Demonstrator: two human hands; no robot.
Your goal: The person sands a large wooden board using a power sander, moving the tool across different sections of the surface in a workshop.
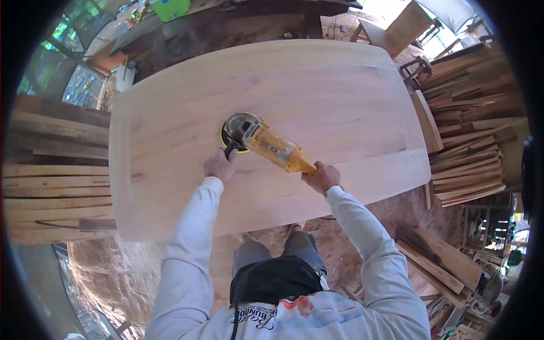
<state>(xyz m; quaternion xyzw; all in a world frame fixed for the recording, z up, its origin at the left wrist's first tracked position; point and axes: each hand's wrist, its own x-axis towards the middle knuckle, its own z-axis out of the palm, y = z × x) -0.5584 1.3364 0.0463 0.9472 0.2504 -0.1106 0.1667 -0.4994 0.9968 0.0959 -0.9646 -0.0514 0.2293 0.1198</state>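
Note:
A yellow angle grinder with a round, yellow-edged disc lies over a large pale wooden tabletop. Its disc faces down on or just above the wood; the exact contact is hidden beneath the tool's head. My left hand is closed around the black side handle near the disc. At the rear end of the body, my right hand grips the grinder's tail. Faint dark streaks of grain run across the tabletop.
Stacked boards stand close on the left, and piles of cut planks on the right. Loose planks lie at lower right. A wooden chair and a workbench with a green container are beyond the far edge.

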